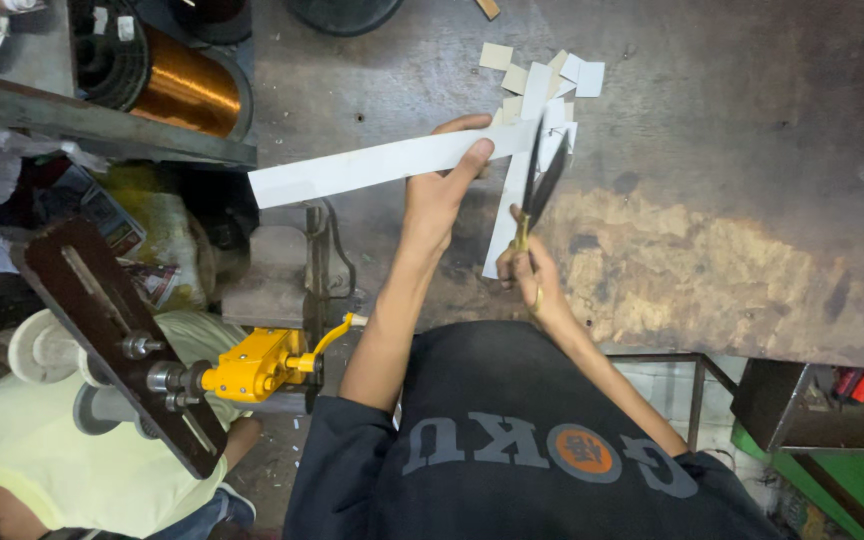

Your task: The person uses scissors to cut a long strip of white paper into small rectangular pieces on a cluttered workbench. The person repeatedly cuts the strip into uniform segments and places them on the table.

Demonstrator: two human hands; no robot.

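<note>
My left hand (440,185) grips a long white paper strip (372,168) that sticks out leftward past the workbench edge. In my right hand (530,270) is a pair of scissors (542,180) with yellow handles, its dark blades parted over the strip's right end. A second long white strip (505,215) lies on the bench under the scissors. Several small cut paper pieces (542,75) are heaped just beyond the blades.
The worn dark workbench (732,150) has a pale patch at its near side. A copper wire spool (187,92) sits upper left. A yellow hand-crank winder (252,365) on a dark board (117,340) stands at left, above another person in a light green shirt (82,460). A green box (852,480) is lower right.
</note>
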